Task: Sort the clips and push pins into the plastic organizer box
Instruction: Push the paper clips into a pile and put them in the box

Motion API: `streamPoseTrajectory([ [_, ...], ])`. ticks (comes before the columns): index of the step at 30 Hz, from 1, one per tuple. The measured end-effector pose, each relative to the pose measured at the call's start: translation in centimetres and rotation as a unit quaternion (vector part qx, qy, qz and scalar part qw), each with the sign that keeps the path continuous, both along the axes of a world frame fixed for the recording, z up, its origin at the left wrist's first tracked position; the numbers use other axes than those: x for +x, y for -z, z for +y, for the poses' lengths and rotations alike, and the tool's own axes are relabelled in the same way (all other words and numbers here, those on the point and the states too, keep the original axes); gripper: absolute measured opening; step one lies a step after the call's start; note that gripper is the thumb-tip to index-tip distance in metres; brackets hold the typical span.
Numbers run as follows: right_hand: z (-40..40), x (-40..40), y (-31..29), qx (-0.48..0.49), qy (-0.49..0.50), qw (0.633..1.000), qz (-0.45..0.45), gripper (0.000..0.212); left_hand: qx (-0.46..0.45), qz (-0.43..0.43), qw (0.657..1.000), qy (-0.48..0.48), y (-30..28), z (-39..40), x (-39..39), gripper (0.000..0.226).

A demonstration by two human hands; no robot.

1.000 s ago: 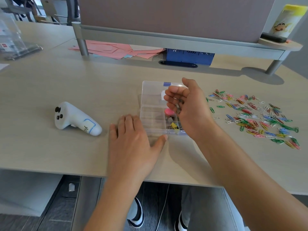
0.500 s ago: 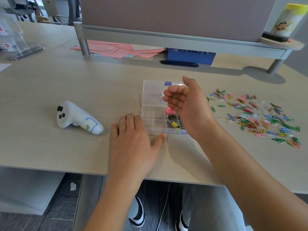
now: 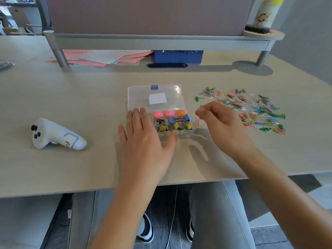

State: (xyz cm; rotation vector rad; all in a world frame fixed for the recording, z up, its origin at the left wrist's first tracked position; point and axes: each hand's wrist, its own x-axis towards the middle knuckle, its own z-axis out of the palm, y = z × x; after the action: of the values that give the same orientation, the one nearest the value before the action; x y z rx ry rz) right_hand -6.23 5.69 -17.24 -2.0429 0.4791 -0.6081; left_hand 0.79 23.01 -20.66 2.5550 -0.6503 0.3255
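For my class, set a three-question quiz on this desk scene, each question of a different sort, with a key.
1. True or false: the left hand lies flat on the organizer box.
2. Where does the pile of paper clips lie? A) left of the box B) right of the box C) inside the box
3. Fill in: the three round push pins in the box are two pink and one ____.

Key
1. True: its fingers are straight and spread over the box's left part.
2. B: they are scattered on the desk, beyond the right hand.
3. Orange.
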Motion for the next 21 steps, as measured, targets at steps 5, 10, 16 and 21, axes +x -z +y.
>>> streamPoseTrajectory([
  [5,-4.2,-5.0,1.2,-0.022,0.068,0.997,-0.019,0.013,-0.012,-0.019,0.996,0.089,-0.9,-5.8,-3.0,0.091],
  [10,-8.9,-8.7,2.8,-0.094,0.157,0.983,0.029,0.013,0.01,0.005,0.984,0.179,-0.8,-11.3,-5.5,0.093],
  [16,-12.2,-9.9,3.8,-0.174,0.179,0.947,0.203,0.067,0.06,0.057,0.978,0.189,0.8,-13.8,-4.9,0.094],
  [21,-14.5,-7.5,4.2,-0.222,0.177,0.906,0.315,0.1,0.091,0.07,0.985,0.13,1.2,-13.4,-4.3,0.094],
])
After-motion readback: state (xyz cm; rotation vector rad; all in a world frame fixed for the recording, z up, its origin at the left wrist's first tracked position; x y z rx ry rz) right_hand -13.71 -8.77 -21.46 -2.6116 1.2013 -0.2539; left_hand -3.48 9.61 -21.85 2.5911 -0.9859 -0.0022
